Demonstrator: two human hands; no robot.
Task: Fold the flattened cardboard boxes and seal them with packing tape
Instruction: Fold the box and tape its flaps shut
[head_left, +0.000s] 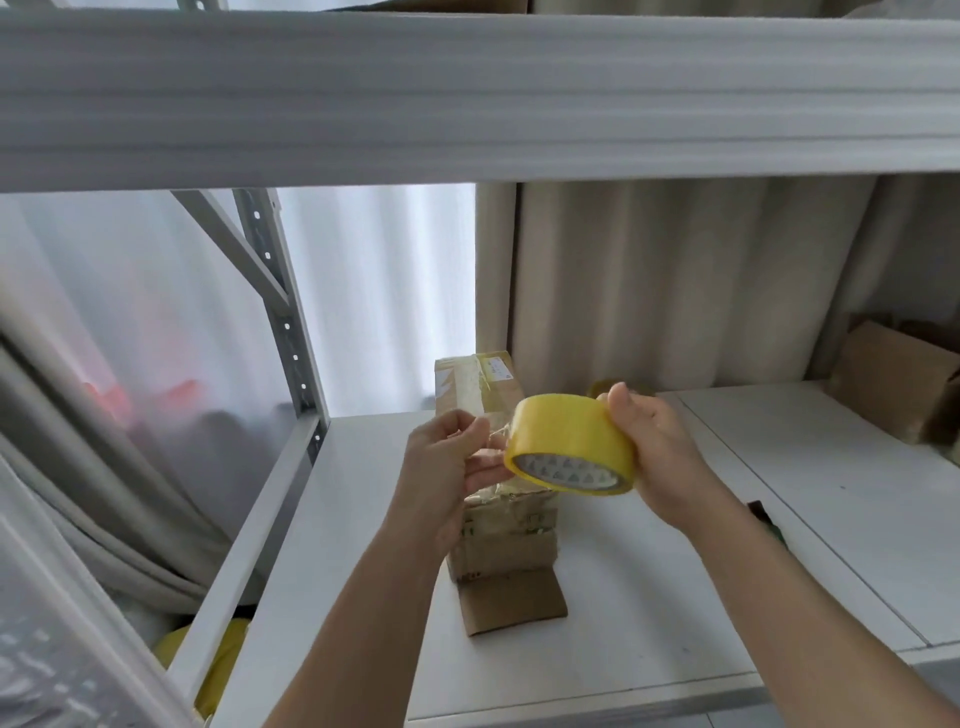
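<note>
Tape roll (571, 441) axis toward camera, box (506, 551) seemingly lengthwise

Soft daylight comes through the translucent curtain (363, 291) at far left, leaving the scene bright and even. Shadows on the white shelf (675, 545) are faint. The upper shelf beam (467, 93) is streaked with motion blur, and straight edges bow toward the corners from the wide lens.
</note>
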